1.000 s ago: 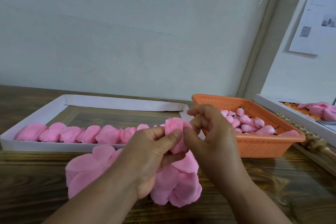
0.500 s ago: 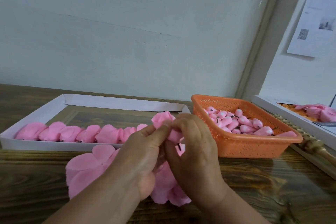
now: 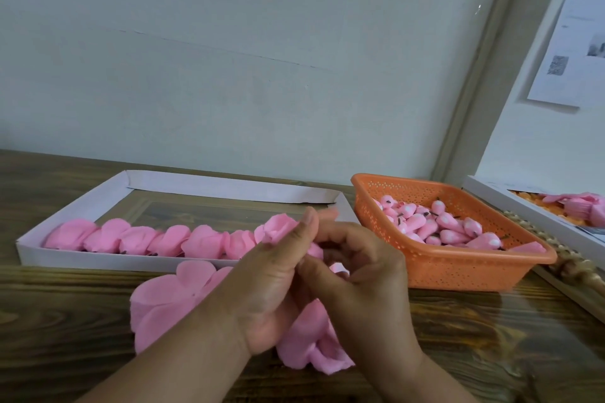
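Mostly hidden pink flower, left hand, right hand gripping

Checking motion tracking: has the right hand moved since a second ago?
Yes. The right hand moved down and slightly left: earlier its fingers covered the left rim of the orange perforated plastic basket; now they sit below that rim.

The right hand has dropped lower beside the left hand (both pinching), leaving the pink petal poking up left.
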`<action>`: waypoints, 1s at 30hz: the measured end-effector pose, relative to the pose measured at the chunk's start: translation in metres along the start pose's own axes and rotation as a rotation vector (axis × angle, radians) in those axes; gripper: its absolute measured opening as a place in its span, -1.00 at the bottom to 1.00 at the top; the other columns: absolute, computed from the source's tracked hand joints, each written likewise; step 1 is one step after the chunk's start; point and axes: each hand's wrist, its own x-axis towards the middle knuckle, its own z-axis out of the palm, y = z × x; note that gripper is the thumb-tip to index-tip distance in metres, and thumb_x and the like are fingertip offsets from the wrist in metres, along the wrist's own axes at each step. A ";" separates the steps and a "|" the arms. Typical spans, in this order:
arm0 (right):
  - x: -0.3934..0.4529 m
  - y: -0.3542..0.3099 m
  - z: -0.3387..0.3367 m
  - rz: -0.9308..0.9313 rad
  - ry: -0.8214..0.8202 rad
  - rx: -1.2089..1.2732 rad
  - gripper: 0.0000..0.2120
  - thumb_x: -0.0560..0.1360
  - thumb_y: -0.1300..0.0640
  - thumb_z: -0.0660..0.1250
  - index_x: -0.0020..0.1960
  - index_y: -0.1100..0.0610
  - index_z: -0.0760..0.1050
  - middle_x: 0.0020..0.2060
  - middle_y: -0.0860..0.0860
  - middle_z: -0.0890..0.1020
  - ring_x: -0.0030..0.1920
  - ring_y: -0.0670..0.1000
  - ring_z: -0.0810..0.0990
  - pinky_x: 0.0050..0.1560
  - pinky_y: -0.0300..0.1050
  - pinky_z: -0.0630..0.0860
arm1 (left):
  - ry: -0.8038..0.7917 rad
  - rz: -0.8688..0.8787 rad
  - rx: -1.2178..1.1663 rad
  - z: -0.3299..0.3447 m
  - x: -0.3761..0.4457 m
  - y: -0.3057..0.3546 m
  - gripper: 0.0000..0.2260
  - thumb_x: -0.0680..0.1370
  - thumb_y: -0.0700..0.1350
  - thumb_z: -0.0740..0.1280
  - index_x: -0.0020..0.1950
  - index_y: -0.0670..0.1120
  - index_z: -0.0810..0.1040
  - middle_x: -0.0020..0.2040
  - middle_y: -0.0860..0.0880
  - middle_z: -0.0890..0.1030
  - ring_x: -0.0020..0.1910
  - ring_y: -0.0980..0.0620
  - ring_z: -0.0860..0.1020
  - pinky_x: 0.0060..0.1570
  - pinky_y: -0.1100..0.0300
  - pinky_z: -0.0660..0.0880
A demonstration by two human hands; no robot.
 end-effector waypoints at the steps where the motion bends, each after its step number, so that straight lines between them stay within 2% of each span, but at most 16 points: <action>1: 0.001 0.000 -0.001 0.010 -0.029 0.001 -0.80 0.29 0.28 0.41 -0.17 0.01 0.62 -0.26 -0.12 0.66 -0.23 -0.12 0.61 -0.22 -0.34 0.49 | 0.010 0.012 -0.001 0.000 0.001 -0.001 -0.60 0.37 0.03 0.31 0.09 -0.18 0.61 0.01 -0.17 0.68 0.02 -0.04 0.66 -0.12 0.14 0.62; 3: 0.003 0.002 -0.002 -0.045 -0.060 -0.102 -0.80 0.28 0.29 0.42 -0.16 0.05 0.62 -0.22 -0.14 0.66 -0.15 -0.13 0.58 -0.15 -0.36 0.46 | 0.069 0.041 -0.005 0.002 0.002 -0.002 -0.68 0.41 0.03 0.30 -0.03 -0.16 0.66 -0.03 -0.13 0.69 -0.01 -0.03 0.67 0.01 0.07 0.59; 4: 0.003 0.004 0.000 -0.132 -0.055 -0.202 -0.77 0.27 0.32 0.43 -0.14 0.07 0.61 -0.17 -0.13 0.65 -0.09 -0.14 0.56 -0.09 -0.36 0.46 | 0.109 0.052 -0.015 0.003 0.003 -0.003 -0.70 0.43 0.03 0.29 -0.05 -0.16 0.65 -0.04 -0.13 0.68 0.00 -0.04 0.67 0.09 0.04 0.56; 6: 0.002 0.008 0.003 -0.326 -0.051 -0.381 -0.74 0.25 0.41 0.42 -0.11 0.18 0.58 -0.08 0.02 0.62 0.00 -0.09 0.54 -0.02 -0.28 0.48 | 0.148 0.060 -0.043 0.004 0.003 -0.003 -0.71 0.49 0.04 0.28 -0.04 -0.16 0.63 -0.04 -0.14 0.64 0.08 -0.07 0.64 0.21 0.03 0.51; 9: 0.002 0.010 0.003 -0.404 -0.054 -0.533 -0.86 0.27 0.38 0.40 -0.17 0.28 0.56 -0.14 0.06 0.59 -0.12 0.02 0.56 -0.17 -0.08 0.50 | 0.162 0.079 -0.023 0.007 0.001 -0.003 -0.65 0.47 0.08 0.29 -0.01 -0.16 0.68 -0.15 -0.09 0.65 -0.11 0.04 0.66 0.00 0.20 0.59; 11: 0.002 0.007 -0.001 -0.323 -0.051 -0.449 -0.87 0.28 0.36 0.40 -0.17 0.25 0.57 -0.21 0.02 0.60 -0.20 -0.02 0.56 -0.22 -0.12 0.50 | 0.150 0.111 0.058 0.009 0.001 -0.004 -0.59 0.44 0.11 0.30 0.10 -0.16 0.62 -0.17 -0.08 0.69 -0.16 0.06 0.66 -0.05 0.18 0.58; 13: 0.004 0.004 -0.005 -0.145 -0.086 -0.256 -0.84 0.29 0.33 0.42 -0.14 0.20 0.60 -0.27 -0.01 0.60 -0.26 -0.09 0.53 -0.27 -0.25 0.49 | 0.118 0.135 0.132 0.009 0.002 -0.004 -0.57 0.38 0.11 0.31 0.10 -0.15 0.59 -0.15 -0.09 0.71 -0.17 0.07 0.67 -0.09 0.19 0.61; 15: 0.007 0.001 -0.010 0.044 -0.159 -0.063 -0.83 0.31 0.34 0.47 -0.12 0.21 0.61 -0.27 0.09 0.62 -0.29 0.01 0.55 -0.30 -0.18 0.51 | 0.074 0.117 0.145 0.007 0.002 -0.003 -0.58 0.33 0.08 0.34 0.07 -0.15 0.60 -0.12 -0.12 0.71 -0.16 0.04 0.68 -0.18 0.22 0.61; 17: 0.010 0.001 -0.014 0.218 -0.222 0.143 -0.87 0.32 0.39 0.49 -0.16 0.28 0.60 -0.28 0.25 0.61 -0.32 0.13 0.54 -0.29 -0.05 0.52 | 0.020 0.081 0.159 0.005 0.003 0.001 -0.62 0.33 0.04 0.36 0.04 -0.15 0.62 -0.09 -0.14 0.70 -0.11 -0.03 0.67 -0.14 0.17 0.61; 18: 0.010 0.003 -0.015 0.291 -0.247 0.244 -0.88 0.30 0.38 0.50 -0.20 0.28 0.60 -0.34 0.25 0.60 -0.35 0.10 0.53 -0.32 -0.10 0.51 | 0.001 0.076 0.203 0.003 0.003 0.003 -0.64 0.35 0.03 0.36 0.04 -0.15 0.63 -0.07 -0.13 0.68 -0.08 -0.05 0.64 -0.11 0.12 0.57; 21: 0.011 0.007 -0.015 0.407 -0.291 0.462 -0.89 0.23 0.31 0.46 -0.25 0.18 0.63 -0.41 0.06 0.61 -0.41 -0.07 0.52 -0.37 -0.26 0.44 | 0.023 0.109 0.422 0.002 0.005 0.005 -0.73 0.33 0.08 0.36 -0.11 -0.05 0.70 -0.05 -0.09 0.67 -0.05 -0.09 0.55 -0.08 0.06 0.40; 23: 0.012 0.008 -0.016 0.387 -0.308 0.370 -0.85 0.30 0.35 0.42 -0.18 0.17 0.63 -0.36 0.03 0.66 -0.38 -0.07 0.57 -0.35 -0.28 0.46 | 0.095 0.166 0.494 0.003 0.008 0.003 -0.80 0.37 0.05 0.36 -0.32 -0.04 0.67 -0.03 -0.04 0.70 -0.09 -0.07 0.61 -0.07 0.03 0.50; 25: 0.016 0.009 -0.020 0.301 -0.259 0.111 -0.80 0.36 0.37 0.43 -0.20 0.07 0.63 -0.32 0.02 0.69 -0.32 -0.06 0.65 -0.30 -0.28 0.53 | 0.229 0.244 0.572 0.001 0.014 0.000 -0.71 0.49 -0.02 0.35 -0.43 -0.04 0.62 -0.10 -0.06 0.71 -0.13 -0.07 0.67 -0.02 -0.02 0.59; 26: 0.019 0.009 -0.023 0.263 -0.199 0.011 -0.79 0.36 0.34 0.45 -0.21 0.03 0.63 -0.31 0.02 0.69 -0.28 -0.02 0.66 -0.26 -0.22 0.56 | 0.300 0.280 0.620 0.000 0.017 -0.001 -0.66 0.53 -0.03 0.33 -0.44 -0.03 0.61 -0.17 -0.06 0.71 -0.16 -0.06 0.68 -0.05 -0.01 0.62; 28: 0.026 0.008 -0.032 0.205 -0.078 -0.050 -0.80 0.33 0.28 0.50 -0.13 0.04 0.61 -0.28 0.07 0.65 -0.23 0.12 0.63 -0.20 -0.04 0.56 | 0.369 0.315 0.726 -0.002 0.020 -0.003 -0.61 0.57 -0.02 0.30 -0.46 -0.03 0.59 -0.38 -0.01 0.67 -0.35 0.09 0.65 -0.30 0.23 0.58; 30: 0.032 0.004 -0.039 0.139 -0.125 -0.089 -0.77 0.33 0.15 0.53 -0.04 0.02 0.59 -0.25 0.07 0.62 -0.22 0.11 0.58 -0.18 -0.04 0.53 | 0.359 0.299 0.941 -0.002 0.023 -0.008 -0.57 0.57 -0.09 0.27 -0.52 0.02 0.55 -0.56 0.12 0.56 -0.55 0.23 0.52 -0.52 0.40 0.41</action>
